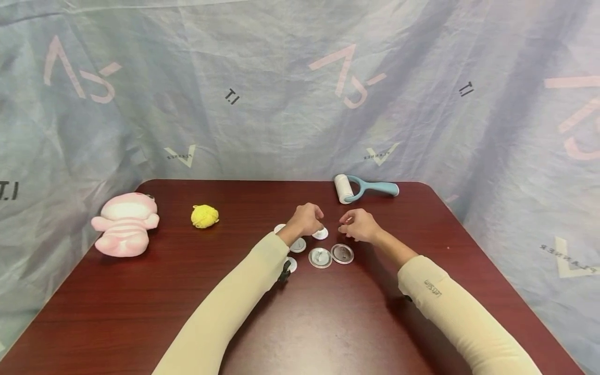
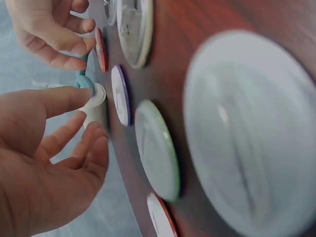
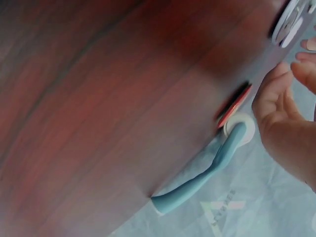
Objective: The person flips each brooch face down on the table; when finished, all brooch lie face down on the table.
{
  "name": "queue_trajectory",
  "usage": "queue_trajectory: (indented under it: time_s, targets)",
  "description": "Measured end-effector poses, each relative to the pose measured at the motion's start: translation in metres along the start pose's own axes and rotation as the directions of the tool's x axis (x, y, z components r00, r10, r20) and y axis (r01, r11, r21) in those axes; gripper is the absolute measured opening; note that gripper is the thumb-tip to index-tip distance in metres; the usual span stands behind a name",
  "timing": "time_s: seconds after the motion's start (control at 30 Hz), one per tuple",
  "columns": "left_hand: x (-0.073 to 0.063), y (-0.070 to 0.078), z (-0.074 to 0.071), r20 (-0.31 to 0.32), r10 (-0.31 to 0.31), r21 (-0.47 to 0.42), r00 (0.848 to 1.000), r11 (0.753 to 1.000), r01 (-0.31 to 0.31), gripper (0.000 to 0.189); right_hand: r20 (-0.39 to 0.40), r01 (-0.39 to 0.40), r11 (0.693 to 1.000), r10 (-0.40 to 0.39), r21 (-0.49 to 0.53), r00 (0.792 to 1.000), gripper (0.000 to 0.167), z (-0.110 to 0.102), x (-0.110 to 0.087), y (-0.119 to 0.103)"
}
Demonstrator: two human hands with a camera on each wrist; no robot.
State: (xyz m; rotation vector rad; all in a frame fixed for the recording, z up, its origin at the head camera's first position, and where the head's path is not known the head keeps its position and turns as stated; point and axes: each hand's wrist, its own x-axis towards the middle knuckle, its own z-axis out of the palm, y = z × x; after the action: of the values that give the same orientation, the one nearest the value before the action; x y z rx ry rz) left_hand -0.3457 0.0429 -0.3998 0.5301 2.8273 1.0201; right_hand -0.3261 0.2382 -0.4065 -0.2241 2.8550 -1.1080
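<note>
Several round pin-back button badges lie with their pin sides up on the table, among them a silvery one (image 1: pixel 320 258), a darker one (image 1: pixel 342 253) and a white one (image 1: pixel 320 233). My left hand (image 1: pixel 305 220) hovers over the white badges, fingers loosely bent and holding nothing. In the left wrist view a purple-edged badge (image 2: pixel 120 95) and a green-edged badge (image 2: pixel 157 150) are close to this hand. Facing it, my right hand (image 1: pixel 360 225) hangs with relaxed fingers near a red-edged badge (image 3: pixel 234 106); no grip on it shows. My left forearm partly hides some badges.
A lint roller (image 1: pixel 370 188) with a blue handle lies at the back of the dark red table (image 1: pixel 300 323). Left of the badges are a yellow yarn ball (image 1: pixel 204 216) and a pink plush toy (image 1: pixel 125 225). A grey cloth (image 1: pixel 281 94) hangs behind.
</note>
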Motion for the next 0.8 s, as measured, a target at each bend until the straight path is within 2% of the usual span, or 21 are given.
queue_trajectory:
  time_s: [0.2,0.33,0.47,0.57,0.7,0.8]
  targets:
    - [0.01,0.017,0.013,-0.021,0.024,-0.008,0.999,1.0,-0.024,0.027,-0.088,0.044,0.995,-0.052,-0.09,0.995,0.018,-0.016,-0.001,0.009]
    - [0.017,0.028,0.019,-0.028,0.006,-0.007,1.0,1.0,-0.007,0.025,-0.137,-0.018,0.995,0.004,-0.102,0.991,0.02,-0.025,0.0,0.016]
    - [0.023,0.038,0.022,-0.001,-0.018,-0.01,1.0,1.0,0.018,0.026,-0.171,-0.077,0.987,0.052,-0.144,0.984,0.022,-0.03,0.002,0.025]
    - [0.028,0.043,0.025,0.012,-0.04,-0.008,0.999,0.999,0.04,0.024,-0.158,-0.108,0.986,0.088,-0.125,0.984,0.026,-0.033,0.004,0.031]
    - [0.033,0.049,0.03,0.025,-0.076,-0.014,0.997,0.997,0.076,0.023,-0.13,-0.147,0.988,0.14,-0.046,0.982,0.03,-0.037,0.008,0.038]
    - [0.037,0.053,0.035,0.053,-0.097,0.012,0.994,0.995,0.097,0.025,-0.116,-0.172,0.985,0.17,-0.008,0.979,0.032,-0.039,0.011,0.041]
